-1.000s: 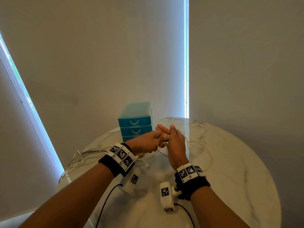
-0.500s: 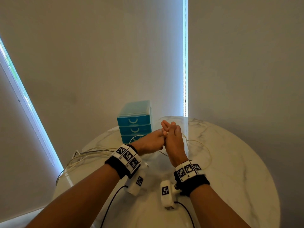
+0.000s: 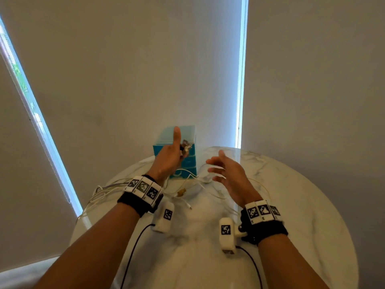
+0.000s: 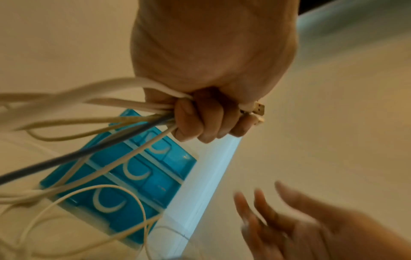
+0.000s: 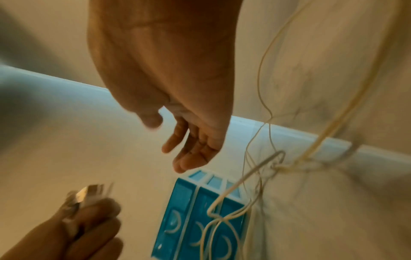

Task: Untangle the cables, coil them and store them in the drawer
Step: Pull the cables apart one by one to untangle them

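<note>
My left hand (image 3: 171, 157) is raised in front of the blue drawer unit (image 3: 187, 161), thumb up, fingers curled round a bundle of cables (image 4: 124, 112). Metal plug ends (image 3: 185, 146) stick out past its fingers (image 4: 200, 121). The bundle holds several white cables and one dark cable (image 4: 73, 156). My right hand (image 3: 225, 172) hovers to the right with spread fingers (image 5: 189, 149), holding nothing. More white cables (image 3: 198, 184) trail over the marble table (image 3: 302, 205) between and beneath both hands. All three drawers look closed.
The round marble table stands against closed blinds, with a bright window gap (image 3: 240, 80) behind. Cables (image 3: 98, 197) hang over its left edge. A small yellow connector (image 3: 181, 192) lies on the table near my left wrist.
The hands were joined over the cables; now they have parted. The left hand rose and moved left with the bundle, and the right hand let go and opened.
</note>
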